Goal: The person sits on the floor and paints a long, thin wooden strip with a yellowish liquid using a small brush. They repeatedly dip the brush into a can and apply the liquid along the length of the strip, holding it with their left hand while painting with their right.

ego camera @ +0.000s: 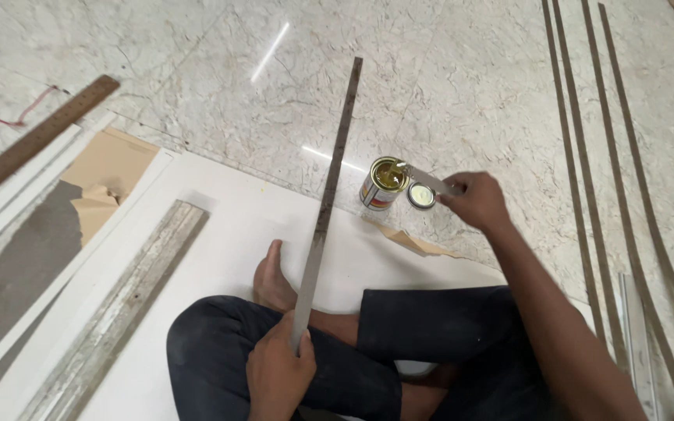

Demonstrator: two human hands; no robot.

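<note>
Head view shows our left hand [278, 370] closed around the near end of a long thin grey strip [328, 203], its length running away from us. Our right hand [473, 199] pinches a flat metal blade [428, 179] over the small open tin of yellowish adhesive [384, 183], just right of the strip's middle.

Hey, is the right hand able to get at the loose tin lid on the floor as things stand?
Probably yes. The right hand hovers beside the lid, with nothing between them, but its fingers already pinch a flat metal blade dipped into the open tin.
</note>
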